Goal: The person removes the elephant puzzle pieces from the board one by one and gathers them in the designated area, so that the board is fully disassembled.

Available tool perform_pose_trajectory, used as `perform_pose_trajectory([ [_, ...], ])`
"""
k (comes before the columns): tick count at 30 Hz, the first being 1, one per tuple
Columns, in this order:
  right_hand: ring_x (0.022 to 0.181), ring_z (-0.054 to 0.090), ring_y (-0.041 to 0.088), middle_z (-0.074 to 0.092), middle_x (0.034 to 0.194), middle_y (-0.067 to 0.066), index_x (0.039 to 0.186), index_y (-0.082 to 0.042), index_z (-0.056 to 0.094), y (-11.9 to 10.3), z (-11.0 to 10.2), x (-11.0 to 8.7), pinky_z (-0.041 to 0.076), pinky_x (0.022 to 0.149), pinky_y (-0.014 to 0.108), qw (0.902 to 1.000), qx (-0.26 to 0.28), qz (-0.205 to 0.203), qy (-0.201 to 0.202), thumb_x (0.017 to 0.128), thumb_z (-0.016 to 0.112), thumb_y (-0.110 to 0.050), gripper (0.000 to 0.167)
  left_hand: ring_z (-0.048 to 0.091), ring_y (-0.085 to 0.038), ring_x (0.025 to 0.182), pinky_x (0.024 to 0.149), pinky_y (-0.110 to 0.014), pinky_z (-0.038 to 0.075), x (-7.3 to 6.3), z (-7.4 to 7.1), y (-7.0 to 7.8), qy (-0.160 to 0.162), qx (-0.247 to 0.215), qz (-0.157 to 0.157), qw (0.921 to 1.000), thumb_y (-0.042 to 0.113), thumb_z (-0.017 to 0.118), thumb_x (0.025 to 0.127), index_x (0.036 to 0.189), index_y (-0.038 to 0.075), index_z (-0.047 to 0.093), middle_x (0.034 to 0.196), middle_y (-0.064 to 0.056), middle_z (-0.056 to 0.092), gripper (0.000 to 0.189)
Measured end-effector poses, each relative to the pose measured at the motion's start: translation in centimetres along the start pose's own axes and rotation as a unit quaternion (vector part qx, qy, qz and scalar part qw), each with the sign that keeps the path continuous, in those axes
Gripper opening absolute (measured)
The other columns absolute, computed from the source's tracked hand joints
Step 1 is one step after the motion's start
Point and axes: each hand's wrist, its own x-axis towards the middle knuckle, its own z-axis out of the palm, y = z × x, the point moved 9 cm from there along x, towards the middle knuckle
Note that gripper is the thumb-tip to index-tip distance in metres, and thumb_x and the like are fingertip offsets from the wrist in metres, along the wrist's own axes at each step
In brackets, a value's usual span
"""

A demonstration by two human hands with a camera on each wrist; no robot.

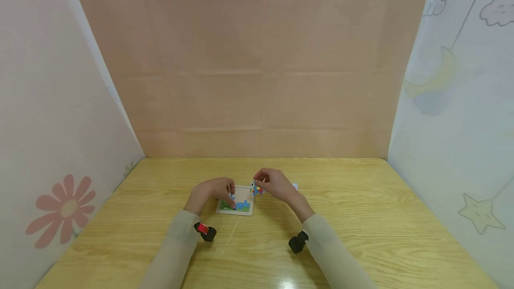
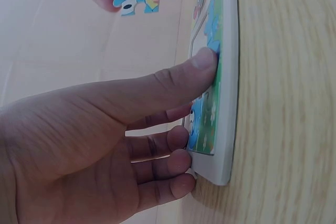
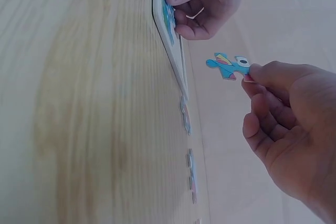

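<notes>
My right hand pinches a blue jigsaw piece between thumb and fingertips. An eye, yellow and pink patches show on the piece, which is held in the air at the right of a puzzle tray. On the tray, my left hand rests its thumb against the picture surface, its other fingers loosely bent by the tray's edge. Fitted blue and green pieces cover the tray's near part; bare backing shows at the far part. The left hand hides some of the tray.
Loose jigsaw pieces lie on the wooden table beyond the right side of the tray; in the head view, one loose piece peeks out behind the right hand. A brown paper-like backdrop stands behind the table, with patterned walls at both sides.
</notes>
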Motion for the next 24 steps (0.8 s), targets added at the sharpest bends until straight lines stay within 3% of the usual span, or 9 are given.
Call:
perform_pose_trajectory([
  [10, 0.07, 0.052, 0.012, 0.062, 0.082, 0.0, 0.094, -0.011, 0.066, 0.9, -0.8, -1.0, 0.043, 0.059, 0.024, 1.0, 0.006, -0.003, -0.004, 0.091, 0.065, -0.014, 0.004, 0.05, -0.02, 0.084, 0.071, -0.033, 0.038, -0.2, 0.1, 0.1, 0.002, -0.009, 0.011, 0.9999, 0.031, 0.087, 0.075, 0.097, 0.016, 0.062, 0.096, -0.004, 0.057, 0.037],
  [24, 0.071, 0.05, 0.011, 0.059, 0.079, 0.0, 0.088, -0.008, 0.061, 1.9, -1.3, -1.7, 0.043, 0.061, 0.023, 0.9993, 0.02, -0.006, -0.032, 0.085, 0.067, -0.011, 0.007, 0.049, -0.021, 0.086, 0.072, -0.034, 0.038, -0.1, 0.2, 0.0, 0.001, -0.01, 0.019, 0.9998, 0.03, 0.088, 0.076, 0.097, 0.016, 0.061, 0.097, -0.004, 0.056, 0.037],
])
